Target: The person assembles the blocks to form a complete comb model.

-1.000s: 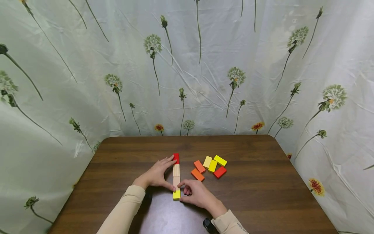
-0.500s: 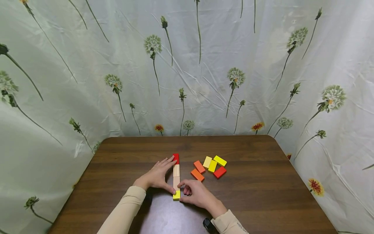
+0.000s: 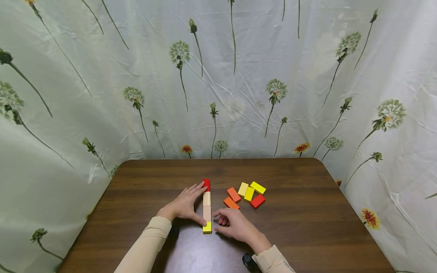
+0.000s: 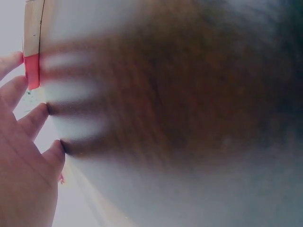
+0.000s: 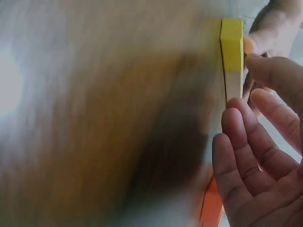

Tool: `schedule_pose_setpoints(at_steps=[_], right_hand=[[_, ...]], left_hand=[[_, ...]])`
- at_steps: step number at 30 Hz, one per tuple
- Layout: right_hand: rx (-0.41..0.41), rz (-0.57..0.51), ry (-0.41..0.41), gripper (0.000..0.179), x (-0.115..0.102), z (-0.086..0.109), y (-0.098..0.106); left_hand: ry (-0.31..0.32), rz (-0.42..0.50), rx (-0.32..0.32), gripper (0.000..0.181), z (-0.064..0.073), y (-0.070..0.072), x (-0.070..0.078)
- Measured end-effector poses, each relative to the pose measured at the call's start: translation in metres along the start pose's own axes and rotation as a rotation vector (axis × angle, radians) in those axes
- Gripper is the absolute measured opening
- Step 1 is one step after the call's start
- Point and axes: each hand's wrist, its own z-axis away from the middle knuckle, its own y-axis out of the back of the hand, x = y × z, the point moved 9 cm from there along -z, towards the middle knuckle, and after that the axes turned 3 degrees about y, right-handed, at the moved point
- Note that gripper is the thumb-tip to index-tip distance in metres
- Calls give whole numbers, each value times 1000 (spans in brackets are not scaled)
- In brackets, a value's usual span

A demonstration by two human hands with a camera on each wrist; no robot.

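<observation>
Nearest the person, on the brown table (image 3: 307, 227), a row of blocks (image 3: 206, 206) is lying end to end: yellow block (image 3: 206, 227) closest, two plain wooden ones, red block (image 3: 206, 185) farthest. Right hand (image 3: 233, 223) is resting just beside the yellow end, fingers loosely curled, gripping nothing. Left hand (image 3: 186, 204) is lying flat along the row's other side, fingers straight, touching it. Farther right, loose blocks (image 3: 245, 194) are sitting clustered, well apart from both hands. Behind, a flowered curtain (image 3: 239, 76) is hanging.

Painted wooden blocks (image 3: 206, 206) lie on a glossy wood-grain table (image 3: 307, 227).
</observation>
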Motion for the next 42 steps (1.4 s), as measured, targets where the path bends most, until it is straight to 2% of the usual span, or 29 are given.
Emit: schedule_pose_setpoints(at_steps=[4,8,13,17,29,42], right_hand=[[74,99,6,32,5,5,16],[171,209,-22,34,11,10,33],[268,263,-77,33,19,16,46],[265,275,-116,38,25,19,45],[265,318,-97,48,26,18,45],[234,233,-100,46,25,21,41]], left_hand=[[1,-1,-4,131,0,1,1],[2,-4,-12,131,-1,2,1],[6,8,-9,131,-2,2,-1],[6,8,-19,132,0,-2,-4],[12,-1,-21,132,-6,3,-4],[-14,18,-8,132,-7,5,-6]])
